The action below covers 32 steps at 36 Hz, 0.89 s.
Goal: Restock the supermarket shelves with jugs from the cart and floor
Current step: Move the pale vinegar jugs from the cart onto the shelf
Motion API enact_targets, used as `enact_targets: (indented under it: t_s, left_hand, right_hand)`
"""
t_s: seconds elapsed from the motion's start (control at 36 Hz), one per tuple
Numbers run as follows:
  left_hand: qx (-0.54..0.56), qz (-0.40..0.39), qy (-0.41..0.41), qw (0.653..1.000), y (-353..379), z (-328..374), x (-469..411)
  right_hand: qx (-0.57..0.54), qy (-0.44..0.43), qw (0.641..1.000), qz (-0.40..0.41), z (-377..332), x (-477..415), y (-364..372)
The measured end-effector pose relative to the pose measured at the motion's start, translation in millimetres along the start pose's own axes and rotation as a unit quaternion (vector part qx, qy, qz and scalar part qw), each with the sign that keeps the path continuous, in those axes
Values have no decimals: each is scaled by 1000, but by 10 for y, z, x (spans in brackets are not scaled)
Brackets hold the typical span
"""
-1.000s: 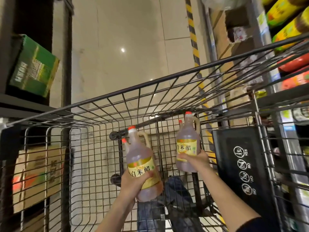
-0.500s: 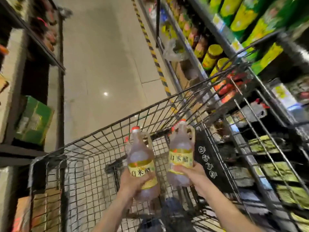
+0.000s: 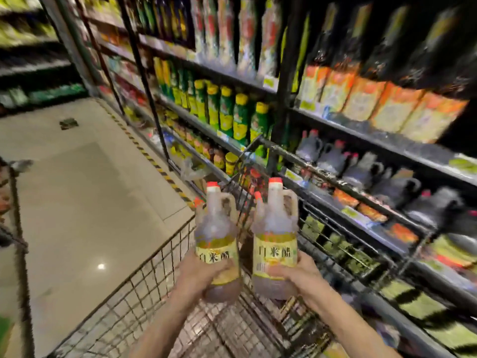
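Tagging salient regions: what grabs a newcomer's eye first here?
Red-capped, yellow-labelled jugs held side by side at centre: left jug in the left hand, right jug in the right hand, above the wire cart. To their right, packed shelves, with a row of dark jugs at mid height.

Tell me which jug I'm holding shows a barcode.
The right jug, held by the right hand: a barcode sits at its label's lower left. The left jug, in the left hand, shows none.
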<state>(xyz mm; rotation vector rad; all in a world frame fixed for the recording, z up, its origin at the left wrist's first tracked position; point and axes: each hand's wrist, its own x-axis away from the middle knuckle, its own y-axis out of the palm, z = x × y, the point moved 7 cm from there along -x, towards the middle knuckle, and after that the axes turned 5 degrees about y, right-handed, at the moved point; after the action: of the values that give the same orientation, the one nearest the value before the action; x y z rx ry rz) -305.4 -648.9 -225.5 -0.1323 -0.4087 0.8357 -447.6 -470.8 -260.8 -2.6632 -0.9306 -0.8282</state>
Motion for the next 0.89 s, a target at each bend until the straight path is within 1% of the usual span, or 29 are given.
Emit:
enact_targets:
  t_s: [0.17, 0.28, 0.36, 0.44, 0.61, 0.72, 0.81, 0.89]
  left_hand:
    - [13, -71, 96, 993, 365, 738, 93]
    - [33, -110, 141, 983, 709, 1224, 235]
    - [35, -137, 183, 973, 1021, 1557, 350]
    - [41, -160, 222, 961, 1374, 1863, 484]
    - [53, -198, 263, 943, 2115, 2298, 728]
    - [56, -203, 302, 930, 2601, 2605, 910]
    - [68, -220, 315, 920, 2985, 2788, 1053]
    - [93, -216, 331, 914, 3270, 2908, 1157]
  right_hand:
    - [-39, -102, 993, 34, -581, 481, -493]
    - [-55, -153, 984, 72, -865, 789, -894]
    - [-77, -178, 975, 107, -988, 979, -1246]
    - [-76, -204, 963, 156, -1083, 1173, -1648]
    - [-72, -243, 943, 217, -1207, 1545, -2435]
    - [-63, -259, 935, 234, -1267, 1760, -2928]
    - [-54, -281, 926, 245, -1334, 1976, -3269]
    - [-53, -296, 916, 265, -1331, 2129, -3563]
